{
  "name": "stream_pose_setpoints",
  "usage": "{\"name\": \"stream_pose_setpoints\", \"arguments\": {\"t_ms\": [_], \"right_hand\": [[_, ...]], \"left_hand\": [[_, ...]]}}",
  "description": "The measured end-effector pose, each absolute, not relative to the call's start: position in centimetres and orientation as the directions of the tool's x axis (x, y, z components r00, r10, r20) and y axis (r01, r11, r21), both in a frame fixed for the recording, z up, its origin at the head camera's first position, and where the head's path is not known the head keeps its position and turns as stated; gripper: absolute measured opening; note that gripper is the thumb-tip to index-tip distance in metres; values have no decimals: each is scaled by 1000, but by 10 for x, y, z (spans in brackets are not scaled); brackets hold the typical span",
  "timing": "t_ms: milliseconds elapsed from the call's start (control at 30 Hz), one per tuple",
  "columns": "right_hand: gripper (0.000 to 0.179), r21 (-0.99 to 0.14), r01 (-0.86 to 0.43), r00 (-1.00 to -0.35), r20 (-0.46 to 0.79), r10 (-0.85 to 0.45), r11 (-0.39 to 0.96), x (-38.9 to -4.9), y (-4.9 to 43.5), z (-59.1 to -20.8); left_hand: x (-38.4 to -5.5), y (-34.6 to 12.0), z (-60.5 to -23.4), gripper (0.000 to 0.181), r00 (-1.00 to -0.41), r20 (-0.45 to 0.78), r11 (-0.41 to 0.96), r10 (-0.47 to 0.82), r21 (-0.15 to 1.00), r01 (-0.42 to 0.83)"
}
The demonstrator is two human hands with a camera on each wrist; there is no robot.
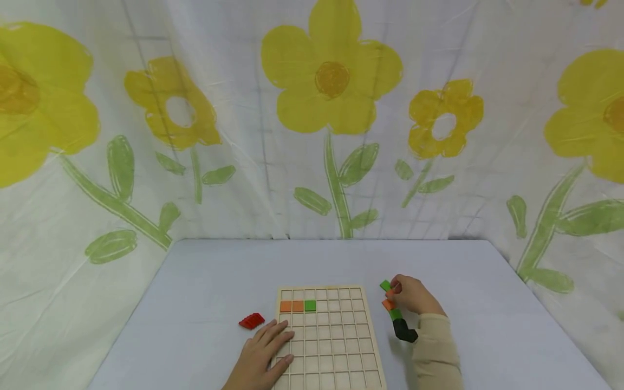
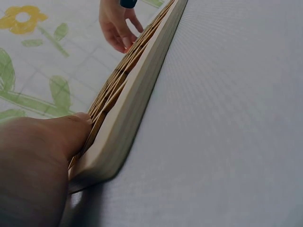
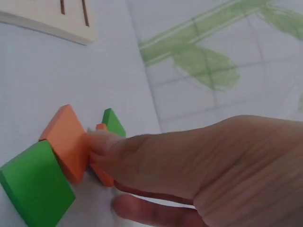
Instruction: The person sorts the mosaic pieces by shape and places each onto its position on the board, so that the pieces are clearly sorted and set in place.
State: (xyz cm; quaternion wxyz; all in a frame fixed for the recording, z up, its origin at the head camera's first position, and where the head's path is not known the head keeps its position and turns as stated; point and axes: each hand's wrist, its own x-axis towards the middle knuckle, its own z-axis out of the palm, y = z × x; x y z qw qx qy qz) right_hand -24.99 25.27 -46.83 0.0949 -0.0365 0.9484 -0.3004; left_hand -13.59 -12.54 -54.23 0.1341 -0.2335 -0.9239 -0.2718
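My left hand rests with extended fingers on the left side of a pale wooden grid board. In the left wrist view its thumb lies over the board's edge. Right of the board, my right hand pinches an orange tile, partly hidden by the thumb. Around those fingertips lie a green tile, another orange tile and a second green tile. Two orange tiles and one green tile sit side by side in the board's second row.
Red tiles lie in a slanted, overlapping row left of the board. Black tiles lie beside the right sleeve. A white table carries everything, and a flower-printed curtain hangs behind it.
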Motion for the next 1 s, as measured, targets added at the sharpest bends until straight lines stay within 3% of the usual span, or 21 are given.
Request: {"name": "stream_pose_setpoints", "arguments": {"t_ms": [200, 500, 1000], "right_hand": [[14, -571, -32, -981, -139, -136, 820, -249, 251, -471], [21, -590, 18, -981, -168, -100, 807, -249, 249, -473], [13, -543, -78, -979, -116, -166, 836, -249, 249, -469]], "left_hand": [[-135, -125, -541, 41, -866, 353, 747, 355, 449, 490], [-134, -125, -539, 40, -876, 334, 753, 348, 458, 473], [-135, -123, -539, 40, -868, 358, 747, 345, 455, 485]]}}
